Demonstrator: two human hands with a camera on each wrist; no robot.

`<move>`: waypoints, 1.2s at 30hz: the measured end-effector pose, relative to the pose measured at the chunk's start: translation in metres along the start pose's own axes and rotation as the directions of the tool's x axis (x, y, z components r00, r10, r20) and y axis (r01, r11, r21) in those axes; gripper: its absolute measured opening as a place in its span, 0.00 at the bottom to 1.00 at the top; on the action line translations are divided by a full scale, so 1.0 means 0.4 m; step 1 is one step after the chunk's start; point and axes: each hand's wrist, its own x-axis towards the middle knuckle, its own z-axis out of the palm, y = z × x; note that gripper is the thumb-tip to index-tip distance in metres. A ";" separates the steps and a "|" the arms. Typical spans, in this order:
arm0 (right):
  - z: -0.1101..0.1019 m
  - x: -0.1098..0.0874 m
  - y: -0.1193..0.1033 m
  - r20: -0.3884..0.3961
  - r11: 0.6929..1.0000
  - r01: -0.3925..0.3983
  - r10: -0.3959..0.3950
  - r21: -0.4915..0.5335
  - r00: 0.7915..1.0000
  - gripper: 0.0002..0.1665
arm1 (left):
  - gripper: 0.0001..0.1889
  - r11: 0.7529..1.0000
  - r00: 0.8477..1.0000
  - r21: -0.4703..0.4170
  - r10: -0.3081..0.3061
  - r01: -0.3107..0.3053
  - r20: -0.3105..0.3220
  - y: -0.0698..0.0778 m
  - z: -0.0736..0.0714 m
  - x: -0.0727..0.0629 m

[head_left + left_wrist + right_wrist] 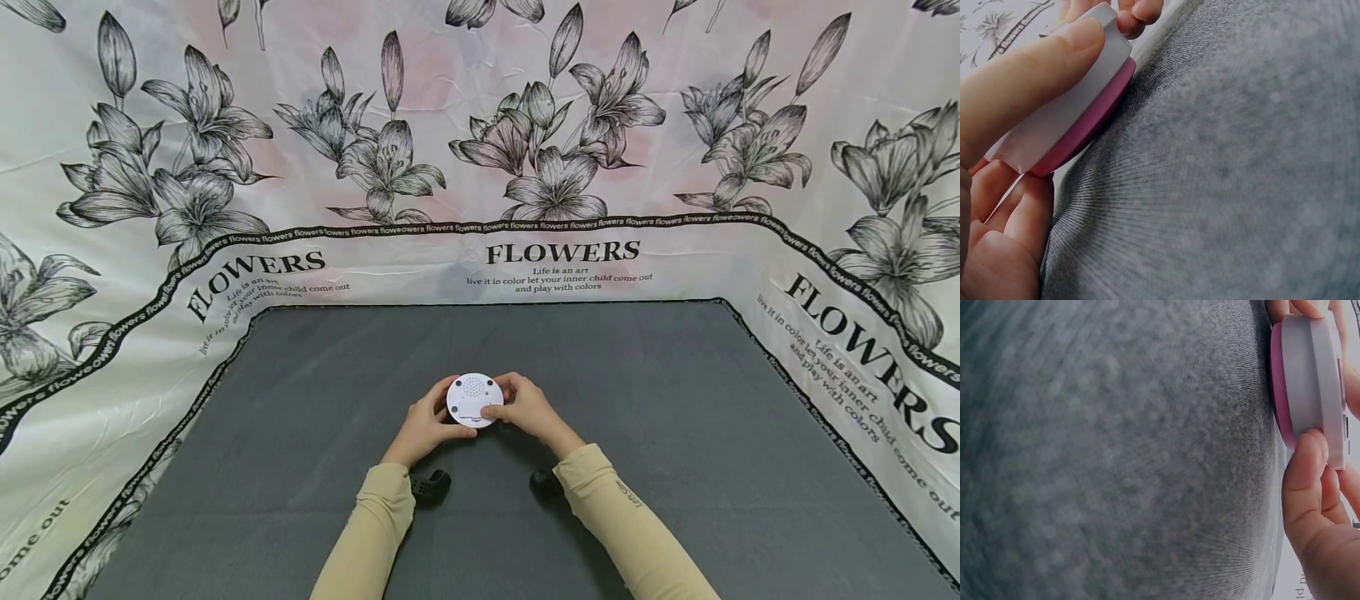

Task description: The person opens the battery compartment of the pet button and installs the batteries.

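A round white plastic device (pixel 472 393) is held over the grey cloth, its back turned up. That back has speaker holes, small dark feet and what looks like a battery cover near the lower edge. In the left wrist view the white casing (pixel 1075 103) shows a pink underside (pixel 1094 119). My left hand (pixel 423 427) grips the left side, with its thumb along the near rim. My right hand (pixel 531 408) holds the right side, its thumb on the cover. The right wrist view shows fingers curled against the device's side (pixel 1302 375). The front face is hidden.
The grey cloth (pixel 300 417) covers the work surface. A white border (pixel 405 283) with printed words and a flower-patterned sheet (pixel 420 92) surround it. Dark curved pieces (pixel 431 487) sit by both wrists.
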 end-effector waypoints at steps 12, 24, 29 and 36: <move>0.001 0.002 -0.003 -0.006 1.000 -0.016 0.016 0.003 1.000 0.28 | 0.47 1.000 1.000 0.001 0.008 -0.008 0.003 -0.015 -0.001 0.008; -0.012 -0.006 -0.005 0.080 0.997 -0.072 0.070 0.027 0.994 0.30 | 0.48 0.999 0.996 -0.021 -0.029 0.028 -0.087 -0.089 0.009 0.027; -0.016 0.000 -0.001 0.152 0.993 -0.102 0.092 0.062 0.984 0.28 | 0.42 0.998 0.994 -0.037 -0.061 0.058 -0.087 -0.082 0.007 0.029; -0.026 0.001 0.000 0.186 0.975 -0.163 0.135 0.148 0.973 0.24 | 0.41 1.000 0.997 0.021 -0.021 0.022 -0.071 -0.063 0.007 0.026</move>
